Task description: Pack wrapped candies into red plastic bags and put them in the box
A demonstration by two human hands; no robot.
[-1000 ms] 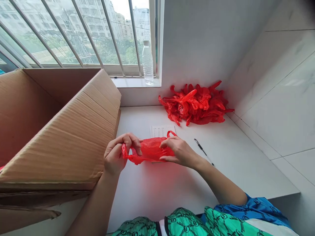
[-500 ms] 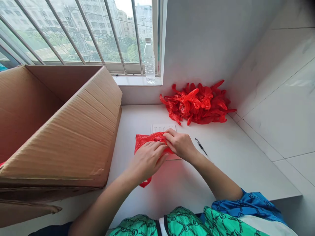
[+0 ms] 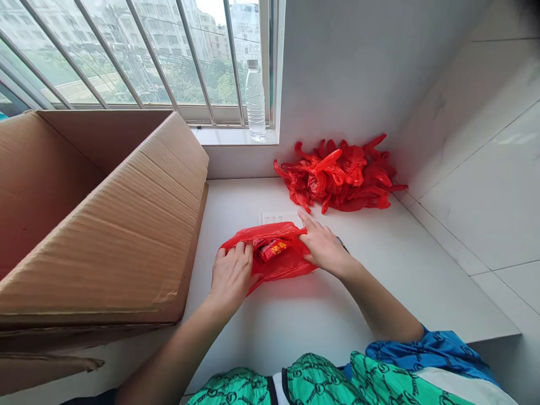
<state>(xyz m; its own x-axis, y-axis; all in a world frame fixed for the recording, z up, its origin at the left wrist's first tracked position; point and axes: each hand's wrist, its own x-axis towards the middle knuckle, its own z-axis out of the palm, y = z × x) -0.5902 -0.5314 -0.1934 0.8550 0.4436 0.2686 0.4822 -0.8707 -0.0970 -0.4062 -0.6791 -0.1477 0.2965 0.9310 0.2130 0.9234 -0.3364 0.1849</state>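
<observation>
Head view, near to far: green patterned top and blue sleeve at lower edge; both forearms reach fwd over white counter. L hand lies open, palm down, fingers slightly curved over L end of thin red plastic bag, not clenched. R hand rests on R end w/ fingers and thumb spread; whether it pinches the film, cannot tell. Bag lies flat on counter btw hands, mouth partly open, w/ small red-and-yellow packet showing in opening; how far in, cannot tell. Handling (judged): bag very light, soft, slippery, apt to crumple or slide; best held by rim or handle, w/ both hands keeping mouth open. Packet looks light, w/ little stiffness. Sheet of paper lies just behind bag, partly under it; black pen mostly hidden behind R wrist. Beyond, heap of crumpled red bags sits in corner vs. wall. Large open cardboard box stands close on L, its wall beside L hand, limiting room on that side. Water bottle stands upright on window sill, before barred window. Tiled wall at R.
</observation>
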